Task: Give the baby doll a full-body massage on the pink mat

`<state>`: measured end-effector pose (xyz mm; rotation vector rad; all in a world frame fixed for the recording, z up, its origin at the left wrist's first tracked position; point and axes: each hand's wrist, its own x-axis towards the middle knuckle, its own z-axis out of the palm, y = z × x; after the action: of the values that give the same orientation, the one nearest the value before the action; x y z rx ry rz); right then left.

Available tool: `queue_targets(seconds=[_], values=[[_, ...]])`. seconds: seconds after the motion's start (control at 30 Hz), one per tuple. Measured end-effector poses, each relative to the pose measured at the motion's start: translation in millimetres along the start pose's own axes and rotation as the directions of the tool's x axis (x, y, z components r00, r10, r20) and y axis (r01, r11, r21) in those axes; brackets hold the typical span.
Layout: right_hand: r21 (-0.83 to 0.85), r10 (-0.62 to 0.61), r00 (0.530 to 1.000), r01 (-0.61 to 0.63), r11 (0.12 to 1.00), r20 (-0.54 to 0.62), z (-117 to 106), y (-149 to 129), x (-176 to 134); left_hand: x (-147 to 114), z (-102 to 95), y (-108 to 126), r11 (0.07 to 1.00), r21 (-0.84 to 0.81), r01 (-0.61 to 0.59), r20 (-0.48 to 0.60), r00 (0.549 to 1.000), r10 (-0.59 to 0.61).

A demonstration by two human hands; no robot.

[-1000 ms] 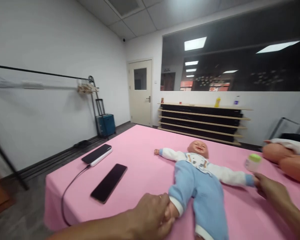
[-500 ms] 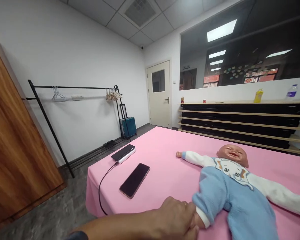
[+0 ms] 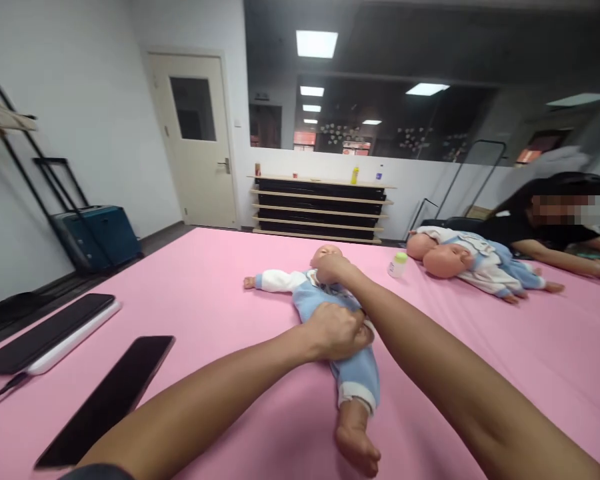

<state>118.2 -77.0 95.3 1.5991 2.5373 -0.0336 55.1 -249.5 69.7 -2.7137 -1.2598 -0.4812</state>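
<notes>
The left hand gripped the doll in curled fingers. Over the doll's upper chest, the right hand's grip couldn't be told.

Looking out from my head over the pink table
The one camera sits on my head, above the table's near side, facing forward and down; my left hand and right hand show close over the table, while the view runs past its far edge to the door behind it and the dark window beyond and above it.
</notes>
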Motion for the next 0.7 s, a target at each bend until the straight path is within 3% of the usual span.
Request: queue_targets(seconds=[0.1, 0.2, 0.3, 0.4, 0.47, 0.57, 0.7], values=[[0.007, 0.026, 0.999, -0.027, 1.0, 0.034, 16, -14, 18, -4, 17.4, -2, 0.999, -0.031, 0.014, -0.003, 1.0, -0.014], [0.038, 0.021, 1.0, -0.022, 0.999, 0.013, 21, -17, 23, -9, 17.8, 1, 1.0, -0.02, 0.013, 0.012, 1.0, -0.012], [0.09, 0.032, 0.998, -0.028, 0.996, -0.046, 18, -2, 13, -16, 2.9, 4, 0.999, 0.009, 0.034, 0.036, 0.999, -0.035], [0.186, 0.117, 0.981, -0.088, 0.979, -0.152, 12, 31, -4, -38, -22.6, 4, 0.998, 0.018, 0.055, 0.03, 0.998, -0.056], [0.276, 0.227, 0.947, -0.161, 0.948, -0.227, 14, 62, -20, -65, -38.9, 2, 0.999, 0.011, 0.05, 0.002, 0.999, -0.05], [0.435, 0.42, 0.86, -0.272, 0.858, -0.291, 28, 108, -52, -118, -49.7, -4, 0.998, 0.014, 0.058, -0.027, 0.998, -0.058], [0.632, 0.628, 0.743, -0.376, 0.678, -0.233, 69, 144, -94, -177, -32.8, -14, 0.967, 0.032, 0.254, -0.005, 0.967, -0.254]])
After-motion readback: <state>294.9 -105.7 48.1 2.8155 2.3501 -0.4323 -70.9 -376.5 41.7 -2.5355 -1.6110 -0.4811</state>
